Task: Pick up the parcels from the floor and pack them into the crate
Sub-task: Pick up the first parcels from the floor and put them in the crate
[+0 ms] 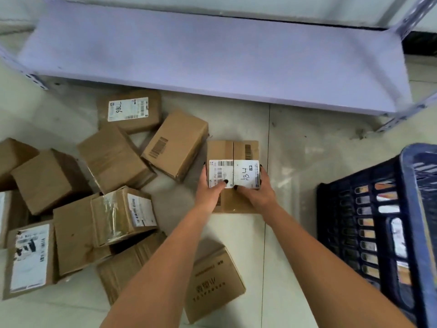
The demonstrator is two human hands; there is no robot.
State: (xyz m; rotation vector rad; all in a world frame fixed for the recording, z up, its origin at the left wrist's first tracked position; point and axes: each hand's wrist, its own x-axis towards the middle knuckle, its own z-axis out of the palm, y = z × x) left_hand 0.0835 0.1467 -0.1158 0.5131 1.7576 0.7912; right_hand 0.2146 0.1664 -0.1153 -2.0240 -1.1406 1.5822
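— What's beyond the fingers, up top?

— A big pale shelf, low and bare, well past the fingertips. Then the dark blue crate, off to the right of the right hand; through its slots I can make out cardboard and labels, so I'd say some boxes are in it already.

— And the heap?

— The loose pile of parcels lies on the floor out to the left of the left hand, well apart from the crate. One more box sits back under the forearms.

— Which one is in hand?

— The labelled parcel, marked "A34" or the like. Both hands are clasped on it, fingers down the two sides, thumbs pressed on the white label. Each hand is spread just as wide as the box's side. Whether it has left the floor, I can't tell.

— So the step?

— Gripping for the pick-up, I'd judge. Next calls for a level lift, a swing rightward over the crate's rim, and a lowering into whatever free space is inside.
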